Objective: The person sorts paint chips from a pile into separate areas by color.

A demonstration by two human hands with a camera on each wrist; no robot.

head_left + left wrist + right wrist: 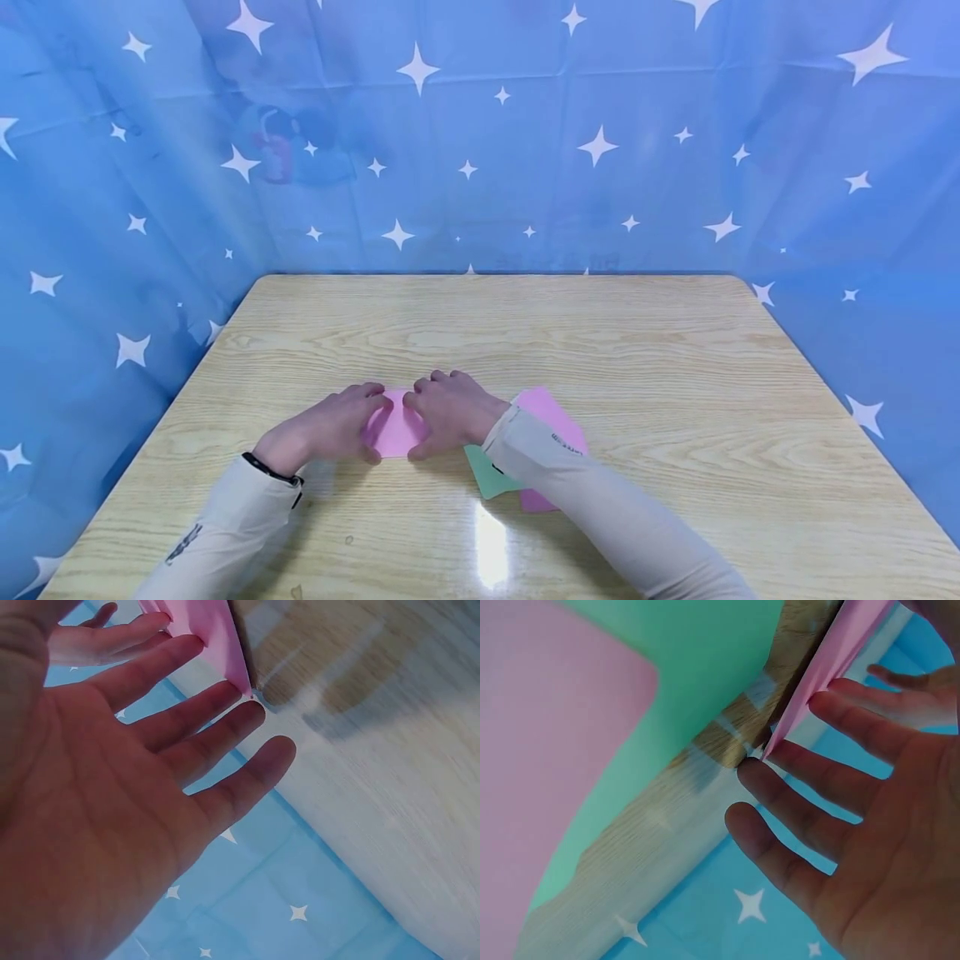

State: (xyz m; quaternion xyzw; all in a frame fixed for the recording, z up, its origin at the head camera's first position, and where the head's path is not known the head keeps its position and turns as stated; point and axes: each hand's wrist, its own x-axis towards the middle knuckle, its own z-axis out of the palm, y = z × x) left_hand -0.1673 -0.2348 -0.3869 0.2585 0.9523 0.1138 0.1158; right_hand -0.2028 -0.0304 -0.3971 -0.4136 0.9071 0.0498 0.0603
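A piece of pink paper (397,427) stands out between the two hands, left of the table's middle. The left hand (339,423) holds its left side, with the thumb low near the front corner and the index finger higher up. On the opposite side the right hand (452,412) holds it the same way, thumb toward the front. In the left wrist view, fingertips (238,688) meet the edge of the pink paper (217,637). The right wrist view has fingertips (780,754) at the pink paper's (814,679) corner. Part of the paper is hidden under the fingers.
Beneath the right forearm lie a green sheet (487,479) and a larger pink sheet (551,408), overlapping and partly covered by the sleeve. The wooden table (637,333) reaches back to a blue curtain (525,200) with white stars.
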